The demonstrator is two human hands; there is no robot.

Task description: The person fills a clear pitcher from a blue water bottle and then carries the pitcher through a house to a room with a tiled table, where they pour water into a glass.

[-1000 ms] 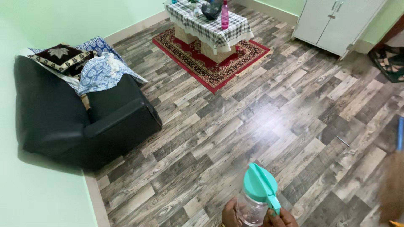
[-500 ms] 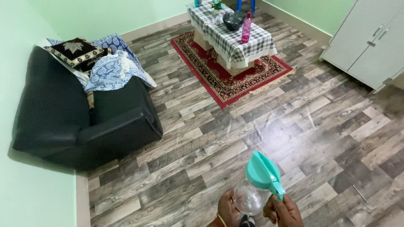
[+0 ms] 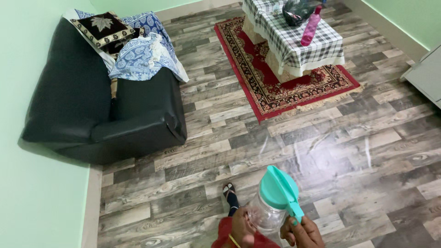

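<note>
Below, at the lower middle of the view, 2 hands hold 1 clear jar (image 3: 268, 213) with a teal lid (image 3: 277, 188); the jar is tilted, its lid end raised and turned toward the floor (image 3: 321, 138) ahead; it is held in the air above the boards, touching nothing but the hands. Left hand (image 3: 242, 228): fingers curled around the jar's transparent body from the left side, palm against the wall; a thin bangle (image 3: 235, 240) shows at the wrist. Right hand (image 3: 302, 233): fingers closed on the teal handle part that runs down from the lid, a painted nail visible at its lower end; the grip is a clasp, not a spread palm. Under the jar, 1 foot in a sandal (image 3: 229, 191) rests on the grey wood-patterned floor, with red cloth (image 3: 225, 233) at the bottom edge. Well apart, upper left: a black sofa (image 3: 92, 105) against the green wall (image 3: 32, 193), carrying a blue patterned cloth (image 3: 140, 55) and a dark cushion (image 3: 102, 28). Upper right: a low table under a checked cloth (image 3: 298, 41), standing on a red rug (image 3: 275, 87); on it, 1 pink bottle (image 3: 310, 31) and a dark bag (image 3: 296, 11); a white cabinet (image 3: 427, 76) meets the right edge.
</note>
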